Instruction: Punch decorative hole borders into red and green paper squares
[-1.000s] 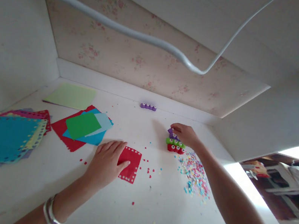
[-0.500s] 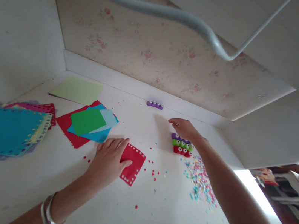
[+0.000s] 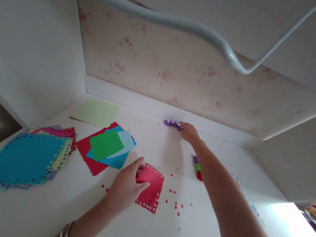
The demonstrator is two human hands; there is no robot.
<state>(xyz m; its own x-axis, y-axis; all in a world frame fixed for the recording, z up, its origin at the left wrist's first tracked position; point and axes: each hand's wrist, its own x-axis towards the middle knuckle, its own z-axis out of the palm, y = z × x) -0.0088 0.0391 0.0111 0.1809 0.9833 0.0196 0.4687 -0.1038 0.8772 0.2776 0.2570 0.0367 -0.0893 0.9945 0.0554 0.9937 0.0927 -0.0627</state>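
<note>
My left hand [image 3: 127, 182] grips the left edge of a red paper square [image 3: 150, 188] with punched holes along its borders, thumb on top and fingers beneath. At the back of the table, my right hand [image 3: 187, 131] has its fingertips on the right end of a row of purple punches [image 3: 172, 123] with eye-like tops. Red, green and purple punches [image 3: 197, 167] lie partly hidden behind my right forearm. Small red paper bits [image 3: 176, 206] are scattered right of the red square.
Left of centre, green, blue and red sheets [image 3: 106, 145] overlap. A stack of hole-edged sheets, blue on top [image 3: 26, 159], lies at far left. Pale green paper [image 3: 96, 112] rests near the back wall. A white cable [image 3: 174, 22] crosses overhead.
My right hand has moved back from above the coloured punches to the purple row. My left hand has taken the red square's edge and lifted it slightly. The view has shifted.
</note>
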